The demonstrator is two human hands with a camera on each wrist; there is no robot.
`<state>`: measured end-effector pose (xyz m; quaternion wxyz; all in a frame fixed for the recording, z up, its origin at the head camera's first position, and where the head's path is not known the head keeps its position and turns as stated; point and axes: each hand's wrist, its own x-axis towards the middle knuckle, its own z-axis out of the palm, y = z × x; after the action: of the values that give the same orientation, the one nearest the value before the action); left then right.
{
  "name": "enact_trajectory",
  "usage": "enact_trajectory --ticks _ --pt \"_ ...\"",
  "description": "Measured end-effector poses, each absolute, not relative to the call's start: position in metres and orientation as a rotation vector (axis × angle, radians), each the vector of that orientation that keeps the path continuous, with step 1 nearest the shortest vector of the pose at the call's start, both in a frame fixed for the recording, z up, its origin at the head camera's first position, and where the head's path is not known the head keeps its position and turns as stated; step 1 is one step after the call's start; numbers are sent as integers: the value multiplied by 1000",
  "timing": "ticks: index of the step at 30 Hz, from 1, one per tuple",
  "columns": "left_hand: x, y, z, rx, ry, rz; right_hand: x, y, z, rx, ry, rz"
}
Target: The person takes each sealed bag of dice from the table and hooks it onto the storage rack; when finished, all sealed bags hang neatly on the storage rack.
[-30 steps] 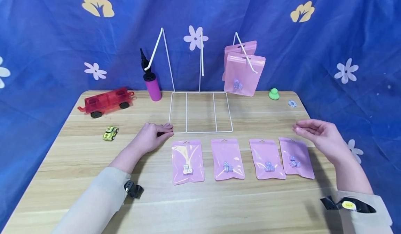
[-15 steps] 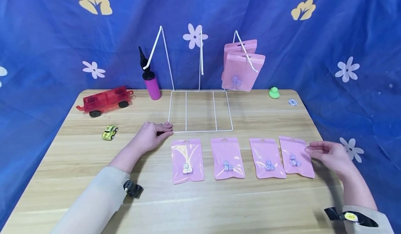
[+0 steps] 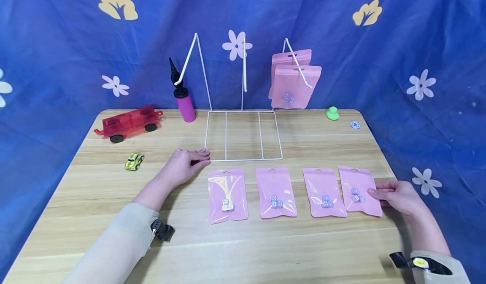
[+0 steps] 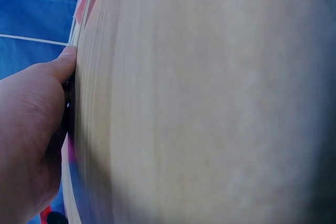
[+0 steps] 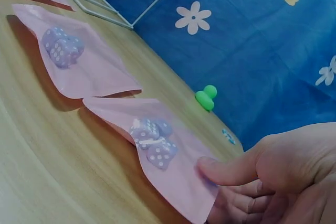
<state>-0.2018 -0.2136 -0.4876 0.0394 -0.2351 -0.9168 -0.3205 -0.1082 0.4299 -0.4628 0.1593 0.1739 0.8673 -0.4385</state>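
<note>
In the head view, my left hand (image 3: 188,165) pinches the front left corner of a white wire display rack (image 3: 247,160) with thumb and fingertips. Along the front lie several pink zip bags with pale purple dice inside. My right hand (image 3: 398,197) holds the right edge of the rightmost bag (image 3: 364,182), thumb on top and fingers beneath. The right wrist view shows this bag (image 5: 184,182) with its near edge lifted. Its neighbour bag (image 3: 322,187) lies close on its left. Two more pink bags (image 3: 294,81) hang on the rack's right hook.
A red toy wagon (image 3: 129,123), a yellow-green toy car (image 3: 134,161) and a magenta hand pump (image 3: 185,106) stand left of the rack. At the back right are a green rubber duck (image 3: 332,113) and a poker chip (image 3: 355,125). A blue curtain hangs behind the table.
My right hand has come down from above the rightmost bag to its right edge and taken hold of it. The front hanging bag has swung slightly. My left hand stays at the rack corner.
</note>
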Motion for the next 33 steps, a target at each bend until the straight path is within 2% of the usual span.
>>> enact_trajectory --ticks 12,20,33 --pt "-200 -213 -489 -697 -2828 -1001 -106 429 -461 391 2428 -1505" --pt "-201 -213 -490 -707 -2815 -1011 -106 421 -434 275 2496 -1591" --pt "-200 -214 -488 -691 -2812 -1001 -114 395 -390 37 2328 -2076"
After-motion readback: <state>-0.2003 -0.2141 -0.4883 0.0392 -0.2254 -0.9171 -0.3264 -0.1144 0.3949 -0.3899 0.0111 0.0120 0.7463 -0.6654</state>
